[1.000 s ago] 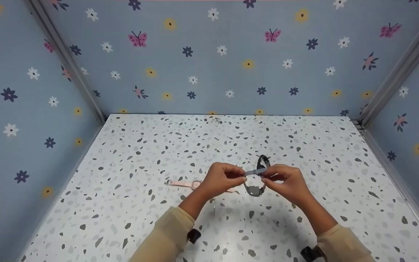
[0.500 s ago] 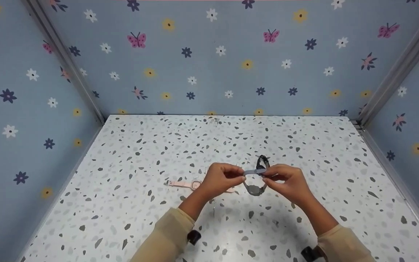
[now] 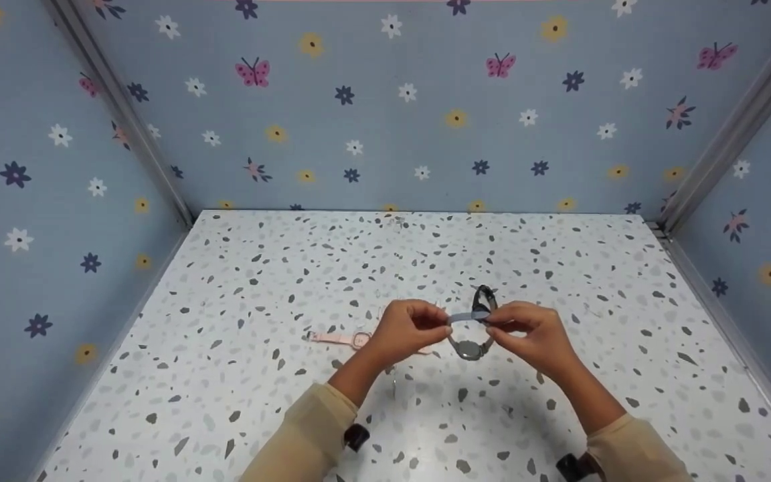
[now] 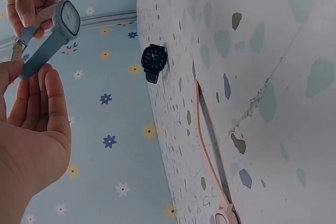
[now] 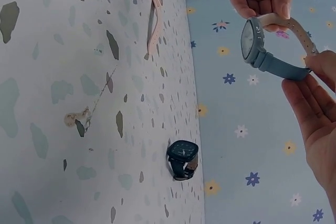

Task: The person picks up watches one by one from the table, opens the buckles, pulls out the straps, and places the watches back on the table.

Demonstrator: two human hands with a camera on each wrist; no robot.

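Observation:
Both hands hold a blue-grey wristwatch off the table, its strap bent into a loop with the dial hanging toward the person. My left hand pinches one side of the strap between thumb and fingers. On the other side, my right hand pinches the strap near its end. In the left wrist view, the strap shows a beige inner face, and a metal buckle sits by the fingertips. Whether the strap end is through the buckle cannot be told, as fingers cover part of it.
A black watch stands on the speckled table just beyond the hands. Left of them lies a pink watch, partly behind the left hand. A thin shiny item near the left wrist is unclear. Patterned panels enclose the table.
My right hand has edged very slightly to the right, and a bit more strap shows between the hands. The left hand and the other watches stay in place.

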